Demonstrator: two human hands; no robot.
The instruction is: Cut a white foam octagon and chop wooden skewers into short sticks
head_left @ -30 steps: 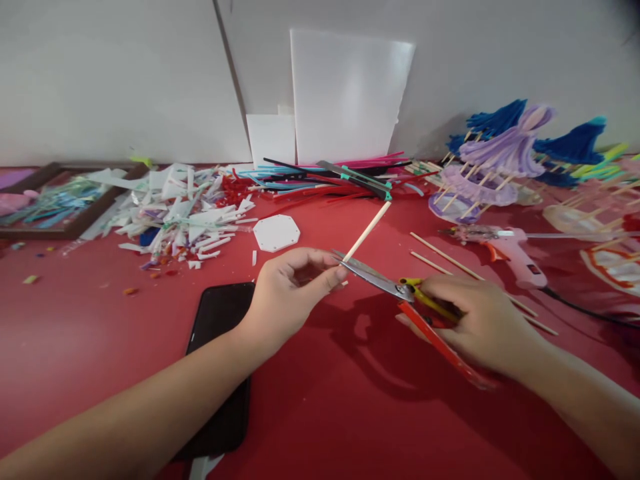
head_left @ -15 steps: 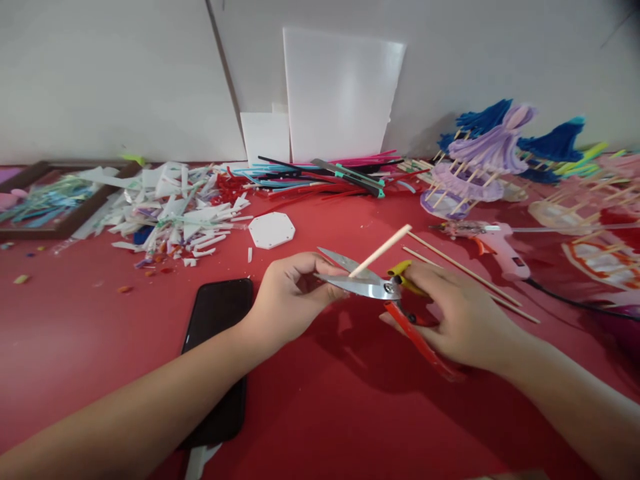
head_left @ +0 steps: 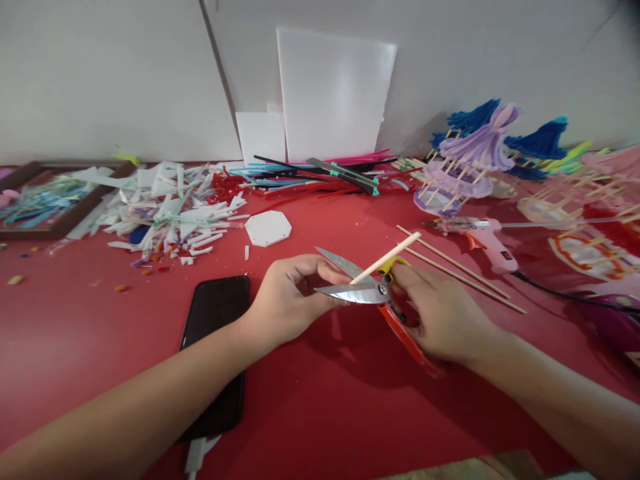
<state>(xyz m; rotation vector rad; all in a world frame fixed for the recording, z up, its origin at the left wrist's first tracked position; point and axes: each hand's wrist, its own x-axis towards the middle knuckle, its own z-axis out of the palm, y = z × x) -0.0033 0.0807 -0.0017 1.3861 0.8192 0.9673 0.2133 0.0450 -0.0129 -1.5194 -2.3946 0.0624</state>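
My left hand [head_left: 287, 297] is closed around the lower end of a pale wooden stick [head_left: 389, 257], its fingertips hidden behind the blades. The stick slants up to the right between the parted blades of the scissors [head_left: 357, 292]. My right hand [head_left: 443, 310] grips the scissors by their yellow and red handles. Two more thin sticks [head_left: 463, 270] lie on the red table behind my right hand. A white octagonal piece [head_left: 269, 229] with small holes lies beyond my left hand.
A black phone [head_left: 215, 313] lies by my left forearm. White scraps [head_left: 170, 207] are heaped at the back left. To the right are a pink glue gun [head_left: 493, 245] and small purple, blue and pink models [head_left: 483, 143]. A cutter [head_left: 345, 175] rests on coloured strips.
My right hand and the scissors have shifted slightly left, and the stick slants a little lower. The whole view has also moved slightly.
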